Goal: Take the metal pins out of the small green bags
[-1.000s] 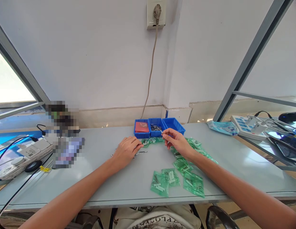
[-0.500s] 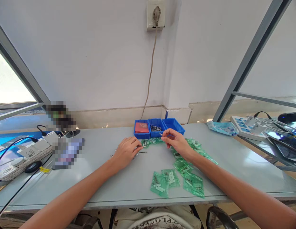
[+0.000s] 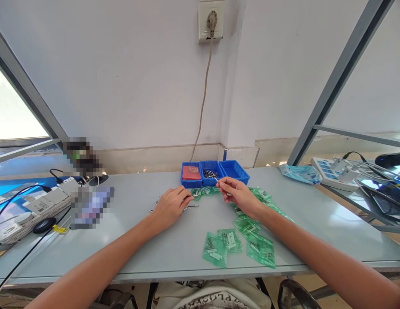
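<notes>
R hand (image 3: 240, 196) pinches a small metal pin (image 3: 217, 179), thumb & forefinger closed on it, just in front of the blue tray (image 3: 215, 172). L hand (image 3: 170, 205) rests on table (image 3: 122, 231) w/ fingers curled over loose pins (image 3: 190, 207); possibly gripping one, can't tell. Green bags (image 3: 238, 240) lie nearby.

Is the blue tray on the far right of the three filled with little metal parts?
No. The right blue tray looks empty; the small metal parts lie in the middle tray, and the left tray holds something red.

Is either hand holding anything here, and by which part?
The right hand pinches a small metal pin by its near end. The left hand rests on the table among loose pins; a grip cannot be told.
</notes>
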Tool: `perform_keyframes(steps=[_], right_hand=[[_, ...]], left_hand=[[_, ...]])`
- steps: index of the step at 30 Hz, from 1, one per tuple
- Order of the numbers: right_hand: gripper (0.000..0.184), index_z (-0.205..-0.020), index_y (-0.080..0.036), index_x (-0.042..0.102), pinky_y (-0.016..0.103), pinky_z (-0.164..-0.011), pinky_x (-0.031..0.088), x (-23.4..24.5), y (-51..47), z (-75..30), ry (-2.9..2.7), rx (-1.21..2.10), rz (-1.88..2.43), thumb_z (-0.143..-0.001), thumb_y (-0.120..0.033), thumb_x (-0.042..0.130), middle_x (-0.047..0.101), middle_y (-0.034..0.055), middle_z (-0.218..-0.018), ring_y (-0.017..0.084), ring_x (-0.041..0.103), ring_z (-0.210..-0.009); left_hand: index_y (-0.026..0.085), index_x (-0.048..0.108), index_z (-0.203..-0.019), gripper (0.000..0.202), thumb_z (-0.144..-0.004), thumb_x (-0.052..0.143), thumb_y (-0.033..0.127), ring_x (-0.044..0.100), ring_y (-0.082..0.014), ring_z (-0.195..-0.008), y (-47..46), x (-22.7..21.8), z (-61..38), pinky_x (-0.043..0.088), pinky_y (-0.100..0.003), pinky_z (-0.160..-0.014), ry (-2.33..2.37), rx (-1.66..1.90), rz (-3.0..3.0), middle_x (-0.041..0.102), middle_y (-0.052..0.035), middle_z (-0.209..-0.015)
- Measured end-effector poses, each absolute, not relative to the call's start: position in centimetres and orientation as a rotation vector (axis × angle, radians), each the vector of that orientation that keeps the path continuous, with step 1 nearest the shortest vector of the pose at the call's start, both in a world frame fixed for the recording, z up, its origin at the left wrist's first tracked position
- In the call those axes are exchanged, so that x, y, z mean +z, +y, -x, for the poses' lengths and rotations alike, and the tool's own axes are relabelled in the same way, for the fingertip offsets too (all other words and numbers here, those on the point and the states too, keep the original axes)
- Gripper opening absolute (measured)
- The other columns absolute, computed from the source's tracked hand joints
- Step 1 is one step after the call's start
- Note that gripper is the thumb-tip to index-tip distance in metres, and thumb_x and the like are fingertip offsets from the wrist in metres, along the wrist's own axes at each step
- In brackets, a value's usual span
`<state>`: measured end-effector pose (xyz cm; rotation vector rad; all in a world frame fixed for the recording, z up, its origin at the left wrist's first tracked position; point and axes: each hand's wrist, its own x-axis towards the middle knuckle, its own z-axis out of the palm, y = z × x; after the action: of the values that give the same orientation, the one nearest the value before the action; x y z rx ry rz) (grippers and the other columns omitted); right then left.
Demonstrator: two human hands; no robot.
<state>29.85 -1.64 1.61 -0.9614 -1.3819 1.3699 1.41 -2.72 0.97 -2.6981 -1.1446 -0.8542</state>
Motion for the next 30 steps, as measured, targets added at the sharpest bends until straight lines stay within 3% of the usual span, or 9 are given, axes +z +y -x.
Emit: perform_keyframes(steps=[5,9,13,17,20,25,30], right_hand=[[0.032,-0.096,-0.021,0.071,0.023,-0.054,0.041,1.8,-1.5,-30.2,-1.233,1.576,0.868,-0.085,-0.049,0.081,0.051,-0.0014,-0.081,0.01,0.043,-0.063],[0.031,-0.097,-0.022,0.068,0.024,-0.055,0.042,1.9,-1.6,-30.1,-1.296,1.527,0.909,-0.087,-0.05,0.077,0.052,-0.0012,-0.083,0.011,0.045,-0.063],[0.025,-0.098,-0.024,0.063,0.029,-0.059,0.046,1.1,-1.5,-29.9,-1.639,1.065,1.069,-0.096,-0.05,0.064,0.056,-0.0008,-0.082,0.015,0.05,-0.064],[0.012,-0.097,-0.025,0.06,0.033,-0.067,0.045,0.3,-0.8,-30.2,-1.917,0.506,1.15,-0.1,-0.036,0.056,0.061,0.0015,-0.085,0.019,0.055,-0.074],[0.009,-0.097,-0.024,0.059,0.034,-0.07,0.045,0.4,-0.8,-30.5,-2.014,0.324,1.134,-0.1,-0.03,0.054,0.063,0.0038,-0.093,0.02,0.056,-0.077],[0.013,-0.097,-0.025,0.065,0.033,-0.07,0.045,0.9,-1.5,-30.2,-2.029,0.356,1.066,-0.102,-0.033,0.055,0.059,0.0044,-0.096,0.018,0.053,-0.073],[0.021,-0.096,-0.026,0.068,0.031,-0.061,0.046,0.4,-1.2,-29.8,-1.851,0.706,1.05,-0.096,-0.047,0.064,0.057,0.0018,-0.085,0.018,0.052,-0.07]], left_hand=[[0.02,0.061,-0.099,0.029,-0.113,0.04,0.034,0.06,-0.0166,-0.078,-2.6,0.7,-1.4,0.041,-0.032,-0.075,-1.145,-0.857,2.706,0.068,-0.0015,-0.095],[0.02,0.062,-0.099,0.031,-0.113,0.039,0.035,0.06,-0.0166,-0.077,-2.5,0.5,-1.4,0.041,-0.033,-0.076,-1.148,-0.853,2.704,0.068,-0.0015,-0.094],[0.02,0.062,-0.099,0.031,-0.113,0.039,0.036,0.061,-0.0165,-0.077,-2.6,0.6,-1.4,0.042,-0.032,-0.076,-1.139,-0.848,2.699,0.068,-0.0013,-0.094],[0.02,0.062,-0.099,0.031,-0.113,0.039,0.037,0.062,-0.0166,-0.079,-2.7,0.7,-1.5,0.042,-0.032,-0.076,-1.142,-0.843,2.705,0.068,-0.0014,-0.095],[0.02,0.063,-0.099,0.032,-0.113,0.039,0.037,0.062,-0.0167,-0.08,-2.7,0.8,-1.5,0.042,-0.032,-0.077,-1.137,-0.855,2.707,0.068,-0.0014,-0.095],[0.02,0.064,-0.099,0.037,-0.114,0.036,0.04,0.061,-0.0165,-0.078,-2.8,0.8,-1.5,0.043,-0.032,-0.077,-1.143,-0.847,2.708,0.069,-0.0023,-0.094],[0.019,0.063,-0.1,0.037,-0.113,0.036,0.04,0.061,-0.0167,-0.079,-2.7,0.8,-1.6,0.044,-0.033,-0.077,-1.139,-0.843,2.717,0.069,-0.003,-0.094]])
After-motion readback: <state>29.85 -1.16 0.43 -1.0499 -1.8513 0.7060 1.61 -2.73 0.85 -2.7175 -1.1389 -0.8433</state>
